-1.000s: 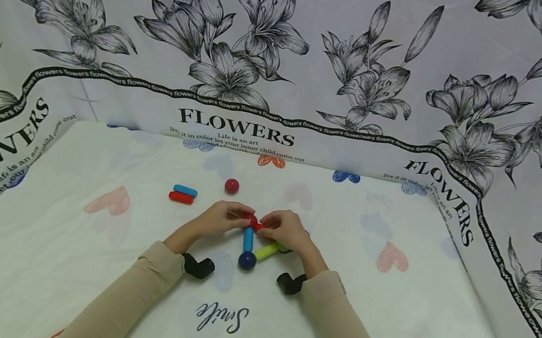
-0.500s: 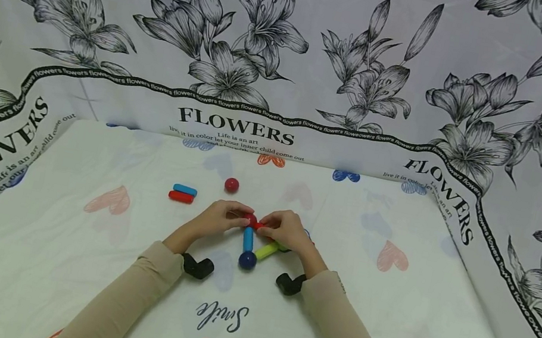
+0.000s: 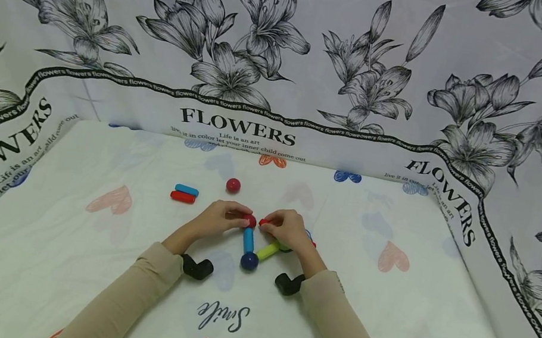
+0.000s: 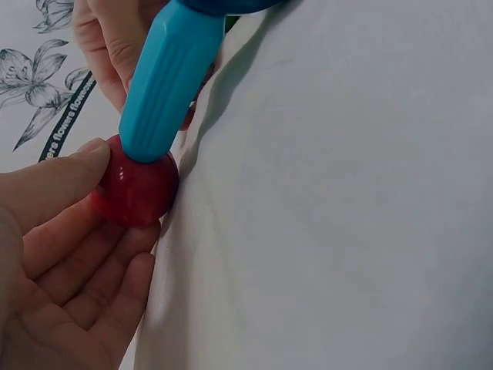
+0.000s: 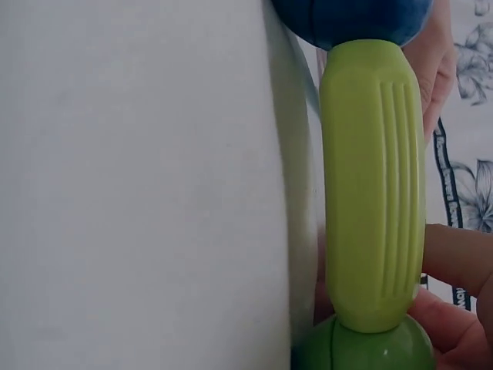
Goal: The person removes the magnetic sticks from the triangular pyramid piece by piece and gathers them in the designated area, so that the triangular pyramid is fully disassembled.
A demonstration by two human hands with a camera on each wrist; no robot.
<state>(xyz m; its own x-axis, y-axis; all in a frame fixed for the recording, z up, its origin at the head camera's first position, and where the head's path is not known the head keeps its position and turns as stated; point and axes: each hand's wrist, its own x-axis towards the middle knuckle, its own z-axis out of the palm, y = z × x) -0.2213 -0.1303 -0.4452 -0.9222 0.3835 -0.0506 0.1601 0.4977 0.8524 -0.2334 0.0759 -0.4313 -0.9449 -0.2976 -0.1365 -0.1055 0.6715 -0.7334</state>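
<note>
My left hand pinches a glossy red ball between thumb and fingers. A light blue ribbed stick joins that ball to a dark blue ball nearer me. From the dark blue ball, a yellow-green stick runs to a green ball beneath my right hand. My right hand pinches a short red piece, mostly hidden by the fingers. A small gap separates its tip from the red ball.
To the left lie a loose blue stick and a red stick, side by side. Another red ball sits farther back. Blue and red parts peek out beyond my right hand. A patterned cloth covers the table.
The red piece in my right hand has come slightly away from the held red ball, leaving a gap. My left hand keeps its hold on the ball.
</note>
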